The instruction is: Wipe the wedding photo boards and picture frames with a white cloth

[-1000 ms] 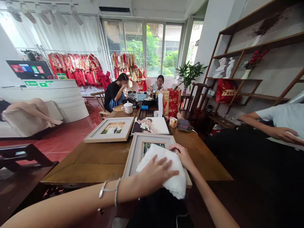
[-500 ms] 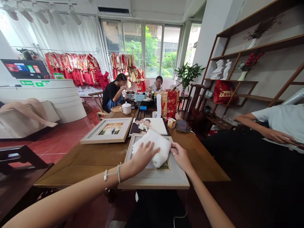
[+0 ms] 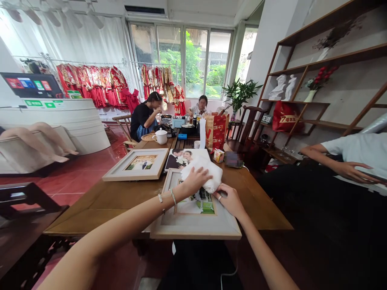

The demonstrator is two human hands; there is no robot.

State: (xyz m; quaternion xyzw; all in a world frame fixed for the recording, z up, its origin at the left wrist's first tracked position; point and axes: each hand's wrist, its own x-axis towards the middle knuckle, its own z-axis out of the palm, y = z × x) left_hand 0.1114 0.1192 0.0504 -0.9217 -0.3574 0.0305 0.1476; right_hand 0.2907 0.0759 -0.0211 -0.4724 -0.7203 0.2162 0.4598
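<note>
A pale framed photo [image 3: 193, 221] lies flat on the near edge of the wooden table [image 3: 121, 201]. My left hand [image 3: 196, 180] presses a white cloth [image 3: 208, 173] onto the frame's far part, its fingers bent over the cloth. My right hand [image 3: 231, 199] rests on the frame's right side, fingers curled against its edge just below the cloth. The picture under the glass shows a couple on green grass.
A second framed photo [image 3: 136, 164] and an unframed wedding print [image 3: 186, 158] lie farther along the table. Beyond them stand a teapot [image 3: 161, 137], a red bag [image 3: 216, 131] and small boxes. Two people sit at the far end. Another person's arm [image 3: 338, 161] rests at right. Shelves line the right wall.
My left hand has slid the white cloth from the frame's near end up to its far end, uncovering the photo. The right hand stays at the frame's right side.
</note>
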